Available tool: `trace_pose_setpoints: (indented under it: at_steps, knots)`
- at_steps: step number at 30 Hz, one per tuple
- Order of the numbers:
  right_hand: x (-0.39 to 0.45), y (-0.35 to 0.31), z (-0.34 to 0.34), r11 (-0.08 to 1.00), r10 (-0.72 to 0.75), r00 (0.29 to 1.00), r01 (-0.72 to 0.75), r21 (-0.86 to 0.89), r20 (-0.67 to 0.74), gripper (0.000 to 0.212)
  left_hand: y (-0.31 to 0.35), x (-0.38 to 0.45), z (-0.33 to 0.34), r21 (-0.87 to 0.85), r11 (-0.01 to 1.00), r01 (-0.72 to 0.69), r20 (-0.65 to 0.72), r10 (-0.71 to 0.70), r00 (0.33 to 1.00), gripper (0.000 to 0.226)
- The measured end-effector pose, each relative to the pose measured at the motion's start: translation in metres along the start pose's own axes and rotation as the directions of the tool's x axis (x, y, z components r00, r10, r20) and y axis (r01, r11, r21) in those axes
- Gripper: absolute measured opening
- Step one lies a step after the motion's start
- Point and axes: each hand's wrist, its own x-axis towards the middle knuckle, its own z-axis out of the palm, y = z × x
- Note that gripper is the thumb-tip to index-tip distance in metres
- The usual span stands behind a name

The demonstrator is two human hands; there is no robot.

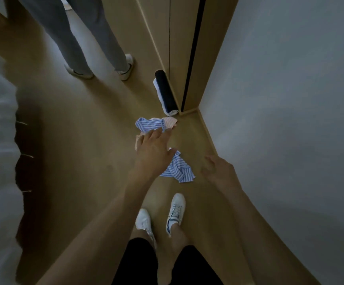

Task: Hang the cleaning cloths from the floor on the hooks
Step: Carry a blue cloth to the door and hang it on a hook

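Observation:
Several cleaning cloths lie crumpled on the tan floor. A blue-striped cloth (pixel 149 124) sits farthest from me, with a pale pink-striped cloth (pixel 170 122) against its right side. A second blue-striped cloth (pixel 179 168) lies nearer my feet. Another pink cloth (pixel 137 140) peeks out beside my left hand. My left hand (pixel 153 150) reaches down over the cloths with fingers spread, its fingertips at the far blue cloth; contact is unclear. My right hand (pixel 218 170) hovers to the right of the near cloth, fingers loosely curled, holding nothing. No hooks are clearly in view.
A dark roll (pixel 166 92) and a white roll (pixel 158 89) lie by the wooden door frame (pixel 191 58). Another person's legs and white shoes (pixel 126 67) stand at the upper left. The wall (pixel 290 89) runs along the right. My own shoes (pixel 175 210) are below the cloths.

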Motion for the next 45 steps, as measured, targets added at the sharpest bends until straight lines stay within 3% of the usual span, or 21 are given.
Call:
trace_pose_setpoints:
  at_steps: [6,11,20,24,30,34,38,41,45]
  knots:
    - [0.077,0.050,0.060,0.985,0.141,0.983,-0.152,0.087,0.121,0.048,-0.041,0.056,0.101,0.053,0.999,-0.007,0.184,-0.003,0.983,0.059]
    - [0.140,0.097,0.132,0.983,0.153,0.976,-0.166,0.077,0.158,0.042,-0.074,0.090,0.203,0.071,0.996,-0.055,0.290,0.032,0.956,0.058]
    - [0.268,0.193,0.258,0.901,0.318,0.946,-0.321,0.293,0.058,0.037,-0.113,0.148,0.398,0.049,0.970,-0.239,0.441,0.194,0.876,0.056]
    - [0.318,0.233,0.312,0.835,0.407,0.911,-0.343,0.430,-0.062,0.029,-0.125,0.174,0.474,0.043,0.949,-0.313,0.492,0.253,0.833,0.056]
    - [0.394,0.272,0.363,0.872,0.396,0.894,-0.293,0.391,-0.211,0.030,-0.136,0.210,0.565,0.101,0.895,-0.435,0.428,0.356,0.831,0.056]
    - [0.435,0.286,0.383,0.927,0.349,0.898,-0.289,0.239,-0.267,0.030,-0.144,0.227,0.602,0.200,0.831,-0.519,0.367,0.428,0.826,0.046]
    - [0.461,0.295,0.397,0.948,0.319,0.894,-0.298,0.114,-0.316,0.040,-0.150,0.240,0.623,0.261,0.789,-0.557,0.315,0.476,0.821,0.033]
    - [0.468,0.301,0.402,0.949,0.311,0.900,-0.313,0.042,-0.306,0.028,-0.152,0.244,0.626,0.286,0.780,-0.557,0.283,0.487,0.827,0.030]
    - [0.458,0.296,0.396,0.947,0.321,0.893,-0.293,0.134,-0.316,0.018,-0.150,0.246,0.613,0.238,0.804,-0.545,0.277,0.482,0.832,0.034]
